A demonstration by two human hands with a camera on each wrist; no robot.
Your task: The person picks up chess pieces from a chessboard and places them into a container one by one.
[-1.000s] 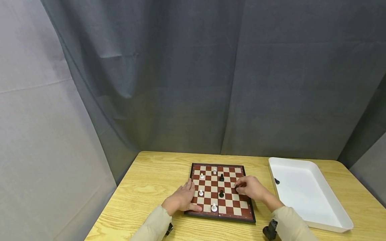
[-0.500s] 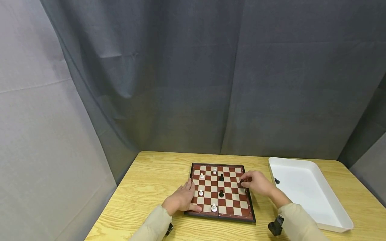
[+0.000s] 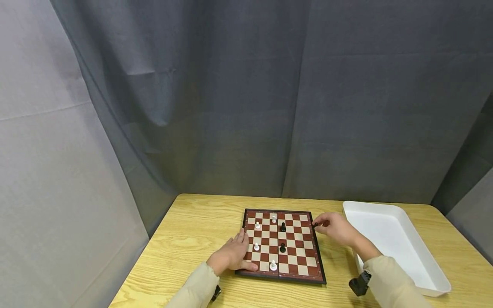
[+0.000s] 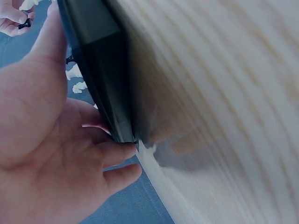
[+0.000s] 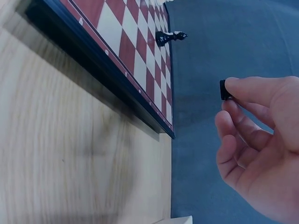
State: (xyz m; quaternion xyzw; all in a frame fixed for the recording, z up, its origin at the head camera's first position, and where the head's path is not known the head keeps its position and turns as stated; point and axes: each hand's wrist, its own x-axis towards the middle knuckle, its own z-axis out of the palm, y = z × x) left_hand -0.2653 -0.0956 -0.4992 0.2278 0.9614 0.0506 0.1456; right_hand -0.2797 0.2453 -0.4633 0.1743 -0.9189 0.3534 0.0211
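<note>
My right hand (image 3: 336,227) pinches a small black chess piece (image 5: 224,89) between thumb and fingertips, raised just past the right edge of the chessboard (image 3: 298,259). In the left wrist view the same hand and piece show small at the upper left. My left hand (image 3: 233,252) rests along the board's left edge, its thumb over the near corner and its fingers against the side. Two black pieces stand on the board, a far one (image 3: 283,227) and a nearer one (image 3: 283,248). Several white pieces, including one at the near edge (image 3: 273,266), stand left of them.
A shallow white tray (image 3: 396,248) lies to the right of the board, partly behind the right forearm. The wooden table (image 3: 192,226) ends at a grey curtain (image 3: 239,128) at the back. Another grey sheet (image 3: 57,171) hangs at the left.
My right hand has moved from over the board's right half toward the back right, past its edge, with the black chess piece. It now covers the black piece seen by the tray. Left hand unchanged.
</note>
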